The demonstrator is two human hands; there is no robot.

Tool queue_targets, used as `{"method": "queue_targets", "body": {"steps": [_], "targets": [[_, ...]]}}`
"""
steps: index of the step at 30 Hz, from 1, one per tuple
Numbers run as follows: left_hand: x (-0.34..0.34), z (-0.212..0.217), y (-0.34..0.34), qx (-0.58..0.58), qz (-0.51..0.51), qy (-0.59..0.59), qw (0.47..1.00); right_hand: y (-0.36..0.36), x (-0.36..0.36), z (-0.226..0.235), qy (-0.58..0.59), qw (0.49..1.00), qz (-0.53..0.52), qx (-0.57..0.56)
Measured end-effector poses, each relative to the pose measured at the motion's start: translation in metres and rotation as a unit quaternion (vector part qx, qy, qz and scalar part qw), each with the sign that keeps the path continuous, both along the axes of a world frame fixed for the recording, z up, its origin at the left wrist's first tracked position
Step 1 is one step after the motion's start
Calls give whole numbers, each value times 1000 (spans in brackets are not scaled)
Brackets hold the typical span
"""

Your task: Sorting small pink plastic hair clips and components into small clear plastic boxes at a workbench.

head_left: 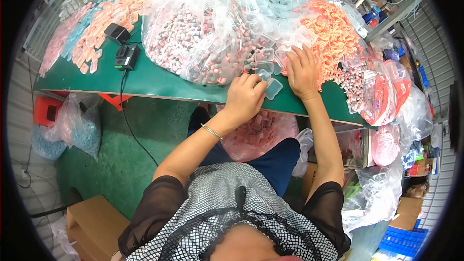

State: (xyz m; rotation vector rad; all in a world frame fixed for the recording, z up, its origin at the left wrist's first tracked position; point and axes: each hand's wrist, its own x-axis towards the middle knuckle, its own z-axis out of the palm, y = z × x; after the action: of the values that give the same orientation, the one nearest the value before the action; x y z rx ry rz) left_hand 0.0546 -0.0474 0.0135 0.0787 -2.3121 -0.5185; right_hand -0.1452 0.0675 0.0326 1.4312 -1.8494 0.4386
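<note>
1. Clear plastic case (274, 89) is sitting between your left hand (246, 95) and right hand (303, 71).
2. Your left fingers are pinching its edge.
3. Your right hand is reaching, fingers apart, beside the orange cords (334, 38).

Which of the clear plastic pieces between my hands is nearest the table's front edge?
The squarish clear piece just right of your left hand; the others lie farther back.
</note>
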Motion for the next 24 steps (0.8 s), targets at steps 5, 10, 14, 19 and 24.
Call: {"method": "queue_targets", "body": {"steps": [5, 10, 14, 19, 24], "targets": [[3, -4, 9, 6, 9, -36, 999, 25, 23, -5, -69, 998, 10, -9], [4, -6, 13, 4, 15, -31, 999, 45, 28, -12, -114, 993, 12, 12], [6, -6, 16, 15, 14, -47, 999, 56, 24, -25, -191, 980, 52, -19], [-6, -5, 26, 78, 78, -58, 992, 60, 33, -17, -177, 983, 36, -26], [-9, -16, 20, 112, 43, -16, 993, 52, 69, 0, -171, 985, 12, 28]]}}
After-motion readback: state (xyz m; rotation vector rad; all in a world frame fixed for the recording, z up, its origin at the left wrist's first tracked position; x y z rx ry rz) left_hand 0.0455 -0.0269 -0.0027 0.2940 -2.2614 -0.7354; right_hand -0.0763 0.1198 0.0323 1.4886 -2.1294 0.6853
